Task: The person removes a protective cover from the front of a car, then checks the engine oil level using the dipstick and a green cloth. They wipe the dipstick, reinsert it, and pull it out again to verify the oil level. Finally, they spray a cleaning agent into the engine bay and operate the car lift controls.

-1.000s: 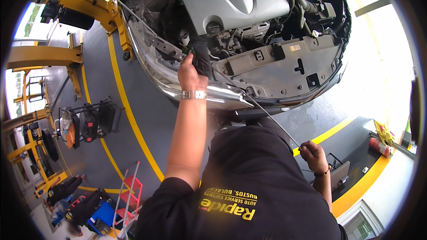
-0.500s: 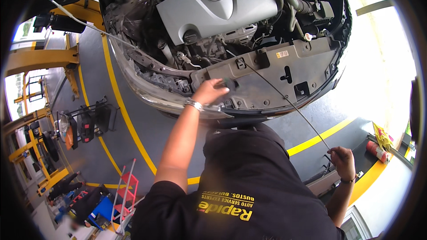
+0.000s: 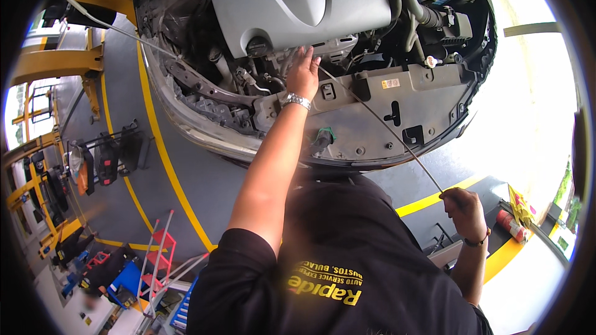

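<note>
My left hand (image 3: 302, 77) reaches over the front of the engine bay, its fingers stretched out just below the grey engine cover (image 3: 357, 3). Close by its fingertips is the far end of a long thin metal rod (image 3: 379, 118). The rod slants down to the right across the dark radiator cover panel (image 3: 366, 102). My right hand (image 3: 467, 211) is closed round the rod's near end, out past the bumper. A small dark crumpled thing with a green edge, perhaps a rag (image 3: 323, 140), lies on the panel near my left forearm.
A pale prop rod (image 3: 118, 28) rises from the car's left side. Yellow lift arms (image 3: 59, 67) stand at far left. A red step ladder (image 3: 162, 251) is at lower left, and a red cylinder (image 3: 512, 224) lies at right by a yellow-edged kerb.
My left hand has let go of the dark thing with the green edge, leaving it on the panel, and moved forward to the engine. My right hand, still on the rod, has shifted slightly left.
</note>
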Demonstrator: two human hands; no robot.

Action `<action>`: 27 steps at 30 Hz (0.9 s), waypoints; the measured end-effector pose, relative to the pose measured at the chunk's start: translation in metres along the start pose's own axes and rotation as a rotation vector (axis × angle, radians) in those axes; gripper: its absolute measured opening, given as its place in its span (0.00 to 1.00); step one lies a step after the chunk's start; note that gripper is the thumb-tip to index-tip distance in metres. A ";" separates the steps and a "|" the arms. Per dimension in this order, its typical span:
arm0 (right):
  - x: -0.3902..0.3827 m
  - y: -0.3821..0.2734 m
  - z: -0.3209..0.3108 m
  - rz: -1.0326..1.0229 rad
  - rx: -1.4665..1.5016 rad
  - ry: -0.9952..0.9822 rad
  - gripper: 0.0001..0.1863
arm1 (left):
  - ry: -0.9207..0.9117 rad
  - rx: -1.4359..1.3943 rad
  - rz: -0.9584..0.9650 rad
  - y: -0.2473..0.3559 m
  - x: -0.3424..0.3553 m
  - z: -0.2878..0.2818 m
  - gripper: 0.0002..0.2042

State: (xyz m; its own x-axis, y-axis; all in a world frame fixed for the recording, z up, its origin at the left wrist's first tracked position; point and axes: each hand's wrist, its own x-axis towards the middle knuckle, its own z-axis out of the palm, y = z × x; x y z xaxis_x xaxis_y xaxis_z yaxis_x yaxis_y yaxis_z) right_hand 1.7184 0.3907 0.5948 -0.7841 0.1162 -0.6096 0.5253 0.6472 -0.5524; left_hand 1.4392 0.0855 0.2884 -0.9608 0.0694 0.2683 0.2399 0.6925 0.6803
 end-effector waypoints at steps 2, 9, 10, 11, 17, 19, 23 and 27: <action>0.005 0.002 0.003 -0.011 0.013 -0.012 0.07 | -0.052 0.045 -0.011 -0.007 0.002 0.008 0.20; 0.006 -0.020 0.016 -0.083 0.241 -0.020 0.08 | 0.019 0.089 0.016 -0.023 0.006 0.024 0.16; 0.002 -0.017 0.015 -0.206 0.409 -0.085 0.13 | 0.051 0.099 0.041 -0.026 0.006 0.024 0.15; 0.013 -0.025 0.002 -0.582 0.431 -0.287 0.20 | 0.041 0.078 0.013 -0.026 0.007 0.024 0.15; 0.049 -0.139 0.014 -1.104 0.079 0.193 0.36 | -0.005 0.114 -0.147 -0.035 0.013 0.013 0.15; 0.082 -0.183 0.014 -1.163 -0.139 0.261 0.32 | 0.013 0.094 -0.272 -0.029 0.008 0.005 0.20; 0.199 -0.244 0.056 -1.117 -0.160 0.095 0.14 | -0.064 -0.008 -0.279 0.003 -0.039 -0.036 0.17; 0.333 -0.227 0.133 -0.771 -0.634 0.021 0.16 | -0.112 -0.083 -0.050 0.043 -0.133 -0.087 0.13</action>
State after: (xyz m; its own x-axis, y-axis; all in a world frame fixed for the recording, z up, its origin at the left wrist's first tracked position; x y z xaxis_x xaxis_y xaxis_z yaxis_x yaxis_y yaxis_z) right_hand 1.3820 0.1821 0.4413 -0.8451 -0.4962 -0.1987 -0.3989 0.8329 -0.3835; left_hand 1.5897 0.0439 0.3409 -0.9802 0.1195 0.1578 0.1976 0.6358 0.7461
